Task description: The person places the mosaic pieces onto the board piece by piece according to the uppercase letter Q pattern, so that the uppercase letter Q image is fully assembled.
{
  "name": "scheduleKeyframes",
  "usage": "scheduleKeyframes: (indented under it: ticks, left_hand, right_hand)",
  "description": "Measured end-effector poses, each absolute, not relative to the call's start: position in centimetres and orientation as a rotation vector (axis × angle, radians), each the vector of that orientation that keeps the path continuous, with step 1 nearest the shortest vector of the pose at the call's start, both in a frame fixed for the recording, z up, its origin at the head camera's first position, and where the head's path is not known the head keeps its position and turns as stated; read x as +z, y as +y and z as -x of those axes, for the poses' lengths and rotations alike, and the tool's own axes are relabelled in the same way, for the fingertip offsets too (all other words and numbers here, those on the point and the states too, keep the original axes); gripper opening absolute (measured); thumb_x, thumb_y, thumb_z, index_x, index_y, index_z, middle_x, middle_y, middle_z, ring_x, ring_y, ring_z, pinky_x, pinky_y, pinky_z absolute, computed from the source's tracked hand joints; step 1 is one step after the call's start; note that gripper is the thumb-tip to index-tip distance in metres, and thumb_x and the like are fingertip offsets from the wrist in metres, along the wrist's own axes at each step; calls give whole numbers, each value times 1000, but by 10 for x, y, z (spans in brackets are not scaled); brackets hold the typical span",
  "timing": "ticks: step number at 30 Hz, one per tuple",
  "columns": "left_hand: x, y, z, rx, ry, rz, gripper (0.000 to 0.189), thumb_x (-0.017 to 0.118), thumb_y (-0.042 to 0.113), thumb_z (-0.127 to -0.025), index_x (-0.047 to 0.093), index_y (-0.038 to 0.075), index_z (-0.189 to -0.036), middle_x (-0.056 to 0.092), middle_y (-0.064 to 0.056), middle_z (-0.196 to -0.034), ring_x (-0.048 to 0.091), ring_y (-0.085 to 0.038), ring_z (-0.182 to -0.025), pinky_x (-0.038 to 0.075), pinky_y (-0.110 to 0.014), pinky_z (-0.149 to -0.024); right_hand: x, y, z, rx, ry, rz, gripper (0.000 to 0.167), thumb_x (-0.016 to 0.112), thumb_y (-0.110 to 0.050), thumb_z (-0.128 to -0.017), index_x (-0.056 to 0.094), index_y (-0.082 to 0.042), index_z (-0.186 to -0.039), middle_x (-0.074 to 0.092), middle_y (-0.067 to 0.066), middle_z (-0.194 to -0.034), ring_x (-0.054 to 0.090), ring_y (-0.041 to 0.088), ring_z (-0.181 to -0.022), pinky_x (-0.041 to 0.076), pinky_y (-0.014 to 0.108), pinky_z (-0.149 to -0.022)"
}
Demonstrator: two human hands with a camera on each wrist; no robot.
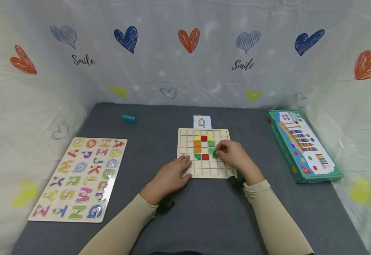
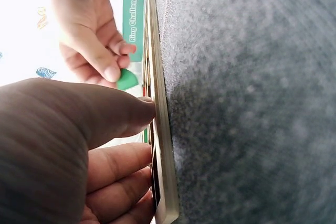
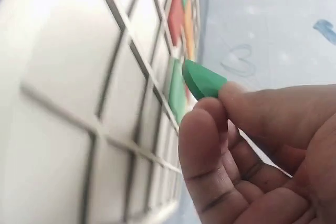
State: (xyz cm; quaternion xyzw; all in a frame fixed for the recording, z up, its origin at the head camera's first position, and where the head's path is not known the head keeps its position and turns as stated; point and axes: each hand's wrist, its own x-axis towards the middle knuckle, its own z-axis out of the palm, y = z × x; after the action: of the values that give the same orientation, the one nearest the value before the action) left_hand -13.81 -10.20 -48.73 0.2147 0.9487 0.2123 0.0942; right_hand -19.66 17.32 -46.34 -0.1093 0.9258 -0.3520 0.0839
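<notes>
A wooden grid board (image 1: 185,171) lies on the dark table, with yellow, orange, red and green tiles set in its squares as a ring. My left hand (image 1: 173,173) rests at the board's near left side, fingers on its surface and thumb by the edge. Between thumb and index finger, my right hand (image 1: 233,153) pinches a green tile (image 3: 203,78) with one rounded side. It holds this tile close over the right part of the ring, tilted in the right wrist view. A pattern card (image 1: 202,122) showing a coloured ring with a tail lies just behind the board.
At the left lies an alphabet puzzle board (image 1: 111,189) with coloured letters. A blue block (image 1: 129,119) sits behind it. On the right is a green game box (image 1: 313,141). Sheets printed with hearts (image 1: 189,40) enclose the table's back and sides.
</notes>
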Motion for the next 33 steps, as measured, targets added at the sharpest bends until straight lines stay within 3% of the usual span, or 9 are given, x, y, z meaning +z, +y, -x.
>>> scheduleKeyframes:
  ticks: [5, 12, 23, 33]
  left_hand:
    - [-489, -102, 139, 612, 2822, -647, 56, 73, 34, -106, 62, 10, -156, 51, -6, -169, 42, -24, -162, 43, -51, -127]
    - [-490, -102, 140, 601, 2827, -661, 56, 73, 34, -106, 63, 10, -155, 51, -6, -169, 42, -24, -162, 43, -50, -127]
    - [-490, -102, 140, 610, 2826, -666, 55, 73, 33, -106, 63, 9, -155, 52, -7, -168, 43, -25, -161, 43, -50, -127]
    - [-492, -103, 140, 616, 2832, -677, 56, 73, 32, -105, 63, 9, -155, 52, -7, -168, 42, -25, -162, 43, -51, -128]
  right_hand:
    - [-470, 166, 203, -1048, 2691, 242, 13, 69, -13, -107, 80, -7, -105, 74, 7, -90, 63, 19, -75, 53, 33, -72]
    - [-469, 150, 199, -976, 2777, 162, 13, 71, -13, -106, 83, -8, -106, 78, 11, -109, 64, 24, -89, 55, 40, -82]
    - [-468, 142, 192, -966, 2822, 164, 8, 73, -6, -103, 78, -6, -97, 73, 10, -94, 61, 23, -80, 53, 36, -70]
    - [-465, 146, 191, -984, 2870, 208, 6, 74, -5, -102, 76, -6, -96, 72, 11, -92, 62, 24, -81, 53, 37, -72]
